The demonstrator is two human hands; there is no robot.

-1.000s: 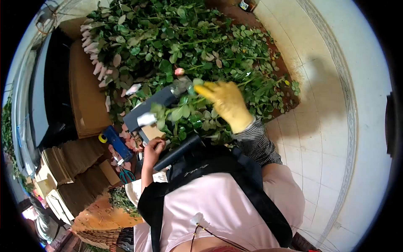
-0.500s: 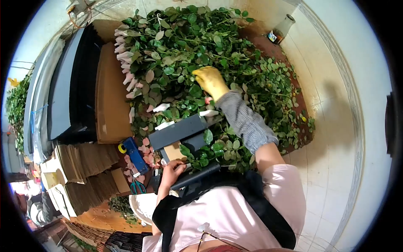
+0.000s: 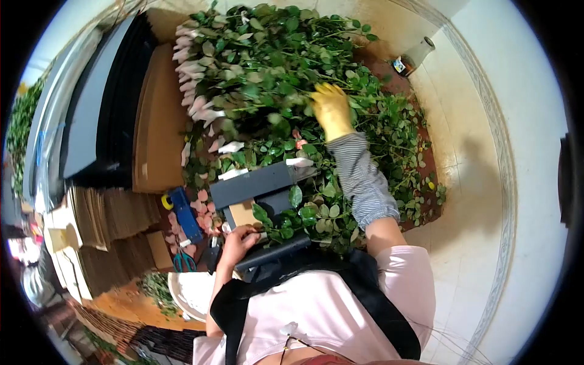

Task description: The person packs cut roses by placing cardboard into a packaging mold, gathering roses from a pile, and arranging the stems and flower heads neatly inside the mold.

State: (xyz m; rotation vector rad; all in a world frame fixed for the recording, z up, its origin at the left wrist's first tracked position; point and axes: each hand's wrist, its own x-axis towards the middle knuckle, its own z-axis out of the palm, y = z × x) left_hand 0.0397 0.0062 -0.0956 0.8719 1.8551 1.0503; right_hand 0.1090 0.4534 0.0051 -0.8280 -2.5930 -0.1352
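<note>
My left hand (image 3: 239, 243), bare, is closed at the near side of a dark grey stand (image 3: 250, 187). Its curled fingers are on a leafy rose (image 3: 286, 226), whose leaves spread to the right; the grip itself is partly hidden. My right hand (image 3: 331, 112), in a yellow glove, reaches into a big pile of leafy roses (image 3: 286, 67). Its fingers are bent around a rose stem among blurred leaves. The heads at the pile's left end are in pale sleeves, and one sleeved rose head (image 3: 210, 115) sticks out. Another sleeved head (image 3: 299, 162) lies on the stand.
Left of the stand are pink petals (image 3: 201, 207), a blue tape dispenser (image 3: 184, 214) and teal scissors (image 3: 184, 262). Cardboard stacks (image 3: 103, 219) and dark boards (image 3: 112, 103) line the left side. A bottle (image 3: 413, 58) stands at the back right by the tiled wall (image 3: 462, 121).
My right hand has moved right over the pile and leaves there have shifted. A sleeved head now protrudes at the pile's lower left. My left hand stays by the stand; the view has shifted slightly.
</note>
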